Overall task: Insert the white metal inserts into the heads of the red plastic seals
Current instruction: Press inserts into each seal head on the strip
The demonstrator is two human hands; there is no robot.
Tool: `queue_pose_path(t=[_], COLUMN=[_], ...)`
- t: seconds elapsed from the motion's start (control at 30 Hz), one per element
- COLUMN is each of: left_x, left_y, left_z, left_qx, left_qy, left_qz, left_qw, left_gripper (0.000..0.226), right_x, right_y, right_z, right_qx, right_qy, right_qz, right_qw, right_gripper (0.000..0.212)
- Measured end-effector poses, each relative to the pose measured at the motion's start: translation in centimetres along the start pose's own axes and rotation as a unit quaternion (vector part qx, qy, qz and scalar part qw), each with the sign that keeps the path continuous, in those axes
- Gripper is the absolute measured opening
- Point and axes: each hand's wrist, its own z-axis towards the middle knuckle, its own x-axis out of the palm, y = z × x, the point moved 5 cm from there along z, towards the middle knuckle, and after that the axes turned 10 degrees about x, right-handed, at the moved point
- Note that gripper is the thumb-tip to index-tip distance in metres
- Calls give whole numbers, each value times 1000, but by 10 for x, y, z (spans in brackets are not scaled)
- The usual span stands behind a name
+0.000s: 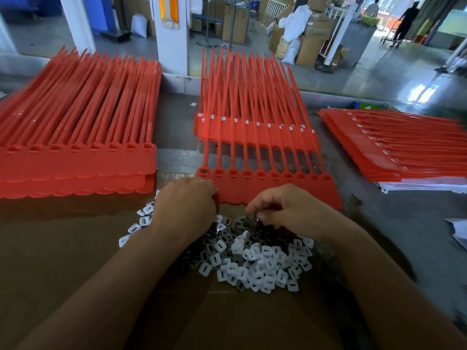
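**Subject:** front strip of red plastic seals [278, 195], approx. ten joined side by side. It lies flat at the far edge of the cardboard sheet [63, 248], directly ahead of both hands.

**Progress:** the strip's heads [260, 174] show dark, open sockets, with no white visible in any. Judged not yet started on this strip.
- The middle stack [252, 132] behind it shows white in its heads, so appears done.
- The stack at right [379, 157] likewise shows white.
- The left stack [75, 165] has empty sockets throughout, so a large qty is left.

**Orientation:** each seal's long axis runs near-to-far. Flat tags point toward the person and tails point away, leaning slightly right. The row itself runs left-right.

**Supply:** loose white metal inserts [257, 263] are heaped on the cardboard just below the strip, between the forearms.

**Hands:**
- The left hand [187, 205] is knuckles-up, touching the strip's near-left corner. Its fingers are curled under and the tips are hidden, so cannot tell what it holds.
- The right hand [288, 210] has its fingers curled in over the heap's far edge. Something small sits at the tips, but a grip is not confirmed.
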Motion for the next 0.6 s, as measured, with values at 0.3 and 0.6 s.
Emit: queue_pose_path(t=[0.3,0.6], left_x=[-1,0], left_y=[0,0], left_z=[-2,-2], left_qx=[0,2], left_qy=[2,-5], left_qz=[-6,-5], left_qw=[1000,1000], left_gripper=[35,35], right_x=[-2,0], right_y=[-2,-1], right_z=[-1,-1], right_qx=[-2,-6], right_qy=[-14,-9], right_qz=[34,8], right_qw=[999,1000], right_gripper=[25,27])
